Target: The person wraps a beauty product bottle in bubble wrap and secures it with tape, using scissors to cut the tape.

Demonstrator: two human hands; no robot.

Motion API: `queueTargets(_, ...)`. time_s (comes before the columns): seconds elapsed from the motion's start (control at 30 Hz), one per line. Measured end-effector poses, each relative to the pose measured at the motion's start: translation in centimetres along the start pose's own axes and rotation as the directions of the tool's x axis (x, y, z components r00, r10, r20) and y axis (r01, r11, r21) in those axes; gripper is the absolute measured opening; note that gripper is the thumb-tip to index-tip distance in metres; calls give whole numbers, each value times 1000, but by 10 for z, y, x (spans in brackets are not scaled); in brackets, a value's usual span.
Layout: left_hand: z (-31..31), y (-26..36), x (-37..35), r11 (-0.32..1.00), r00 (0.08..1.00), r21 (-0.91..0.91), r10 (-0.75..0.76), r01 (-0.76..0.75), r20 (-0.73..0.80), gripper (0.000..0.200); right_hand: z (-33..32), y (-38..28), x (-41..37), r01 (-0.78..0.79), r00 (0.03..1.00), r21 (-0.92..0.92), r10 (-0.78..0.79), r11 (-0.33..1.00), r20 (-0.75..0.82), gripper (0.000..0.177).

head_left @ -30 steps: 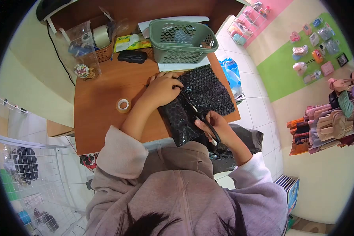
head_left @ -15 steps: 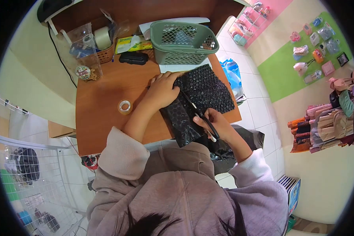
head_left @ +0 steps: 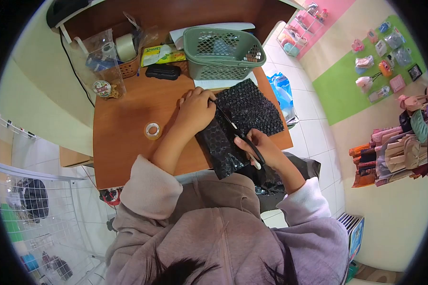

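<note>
Black bubble wrap [head_left: 252, 107] lies at the right of the wooden desk, its near part hanging over the front edge. My left hand [head_left: 196, 108] presses on the upper left of the wrap, fingers bent over it. In my right hand [head_left: 256, 144] are black scissors [head_left: 253, 149], their blades pointing up and left between two parts of the wrap. Left of the wrap, a roll of tape [head_left: 152, 130] rests flat on the desk.
A green basket [head_left: 218, 71] stands at the back of the desk [head_left: 123, 156]. Left of it are a black case [head_left: 163, 72], a yellow packet [head_left: 164, 54] and a brown basket [head_left: 128, 69] with a tape roll. More black wrap [head_left: 295, 166] hangs below the desk's right front.
My left hand's fingers have shifted slightly and look more drawn together on the wrap. The scissors have turned slightly, and their handles look closer together.
</note>
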State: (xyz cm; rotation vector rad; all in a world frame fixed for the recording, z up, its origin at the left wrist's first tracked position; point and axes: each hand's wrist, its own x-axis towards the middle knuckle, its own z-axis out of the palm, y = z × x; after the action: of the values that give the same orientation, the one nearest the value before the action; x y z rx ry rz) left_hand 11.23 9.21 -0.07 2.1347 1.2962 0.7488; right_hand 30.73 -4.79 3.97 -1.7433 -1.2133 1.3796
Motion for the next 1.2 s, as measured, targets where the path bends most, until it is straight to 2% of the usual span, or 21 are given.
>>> queueTargets(0.17,-2,4,-2,996,1000,84,3,-5,17,25,-2,-1,2,-2,1000,-12,2,1000,9,60)
queueTargets(0.57,5,-5,-1,1000,999,1,31,-31,-15,26,-4,-6,7,0,1000,-14,0,1000,28,59)
queueTargets(0.77,-2,2,-3,998,1000,67,3,-3,12,31,-5,-7,14,5,999,-10,-5,1000,37,59)
queueTargets(0.93,4,-2,-2,1000,998,16,7,-6,-62,36,-9,-1,16,61,996,83,-65,995,56,59)
queueTargets(1.07,1,-2,-1,998,987,-32,-53,48,-154,35,-9,1,17,79,995,44,-81,996,62,59)
queueTargets(1.2,-5,-2,0,999,983,38,-22,29,-182,29,-8,1,17,56,997,47,-58,997,41,60)
